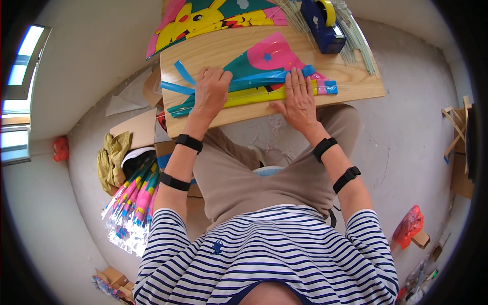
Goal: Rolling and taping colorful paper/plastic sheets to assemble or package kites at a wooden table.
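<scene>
A thin printed plastic sheet in teal, pink and yellow lies partly folded on the wooden table, with a blue plastic strip running along its fold. My left hand is closed on the sheet's left part, its fingers curled down. Loose blue strip ends and a teal corner stick out to the left of that hand. My right hand lies flat with fingers stretched over the right part of the fold, pressing on it. A thin pale rod seems to run along the yellow edge between the hands.
A blue tape dispenser with yellow tape stands at the far right, among many thin pale sticks. Another printed sheet lies at the far left. Beside the table, on the floor at left, are cardboard boxes and bundled colourful sheets.
</scene>
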The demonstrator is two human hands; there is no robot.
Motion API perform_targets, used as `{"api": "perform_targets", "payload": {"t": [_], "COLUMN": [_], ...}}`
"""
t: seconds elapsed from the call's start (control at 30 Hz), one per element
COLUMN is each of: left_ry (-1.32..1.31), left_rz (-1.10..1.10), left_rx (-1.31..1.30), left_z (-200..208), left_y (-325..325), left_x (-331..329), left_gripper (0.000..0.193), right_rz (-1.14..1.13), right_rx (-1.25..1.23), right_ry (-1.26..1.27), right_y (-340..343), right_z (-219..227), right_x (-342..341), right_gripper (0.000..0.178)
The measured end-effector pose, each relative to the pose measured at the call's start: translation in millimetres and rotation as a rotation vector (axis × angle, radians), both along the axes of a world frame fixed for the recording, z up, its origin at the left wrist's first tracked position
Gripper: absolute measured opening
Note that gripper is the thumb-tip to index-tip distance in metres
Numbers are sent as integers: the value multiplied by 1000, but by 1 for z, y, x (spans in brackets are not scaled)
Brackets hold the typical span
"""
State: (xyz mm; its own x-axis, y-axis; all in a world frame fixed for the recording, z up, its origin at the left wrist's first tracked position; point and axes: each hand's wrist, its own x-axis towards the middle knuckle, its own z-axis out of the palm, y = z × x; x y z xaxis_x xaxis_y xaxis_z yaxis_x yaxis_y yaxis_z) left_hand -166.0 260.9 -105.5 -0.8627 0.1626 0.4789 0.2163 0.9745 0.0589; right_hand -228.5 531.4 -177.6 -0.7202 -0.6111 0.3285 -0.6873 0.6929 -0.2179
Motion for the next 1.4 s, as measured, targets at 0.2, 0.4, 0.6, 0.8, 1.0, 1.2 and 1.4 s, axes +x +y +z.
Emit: {"api": "perform_targets", "payload": {"t": [0.2, 0.4, 0.6, 0.8, 1.0, 1.2, 1.4], "left_ry": [-95, -410, -676, -913, -913, -820, -811], "left_rz": [2, 176, 180, 45, 94, 141, 167], "left_rx": [139, 673, 965, 1290, 1438, 1378, 1263], "left_z": [0, 4, 16, 39, 32, 27, 30], "left_y": [-21, -34, -58, -75, -92, -87, -90], "left_x": [19, 27, 27, 31, 33, 28, 23], "left_gripper": [18, 20, 28, 34, 22, 15, 30], "right_rz": [0, 0, 10, 8, 9, 4, 5], "right_rx": [4, 8, 23, 41, 56, 73, 75], "right_ry": [6, 24, 35, 51, 53, 61, 67], "right_y": [-2, -2, -2, -1, -2, -1, -1], "right_z": [1, -1, -1, 0, -1, -1, -1], "right_x": [1, 0, 0, -1, -1, -2, -1], "right_gripper": [99, 97, 94, 92, 92, 93, 93]}}
